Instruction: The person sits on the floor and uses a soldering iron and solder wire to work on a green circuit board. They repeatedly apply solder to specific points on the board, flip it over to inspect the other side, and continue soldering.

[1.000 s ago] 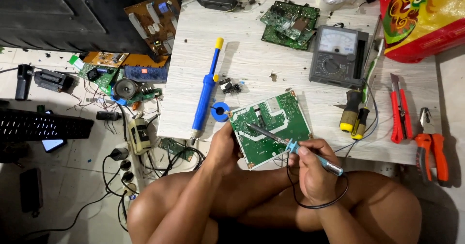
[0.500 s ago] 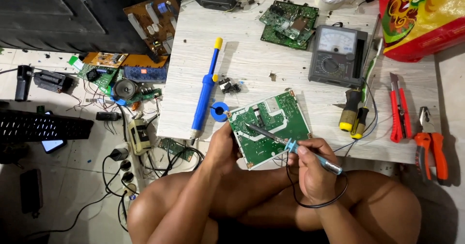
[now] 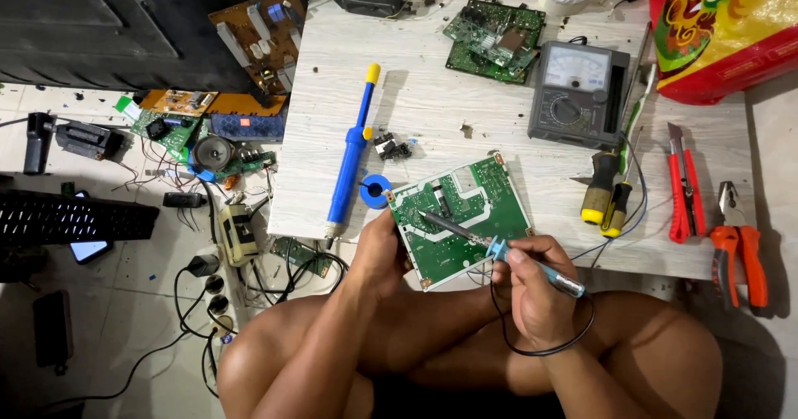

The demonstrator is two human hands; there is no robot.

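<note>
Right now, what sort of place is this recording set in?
Probably a home electronics-repair spot on the floor: a low white table with an analog multimeter, spare circuit boards, and the right hand holding a soldering iron to a green circuit board.

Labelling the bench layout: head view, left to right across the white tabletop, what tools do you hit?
Blue desoldering pump → blue solder spool → green circuit board → grey analog multimeter → yellow-and-black screwdrivers → red utility knife → orange pliers.

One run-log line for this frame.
left hand: steadies green circuit board | right hand: holds soldering iron, tip on board | surface: white table
</note>
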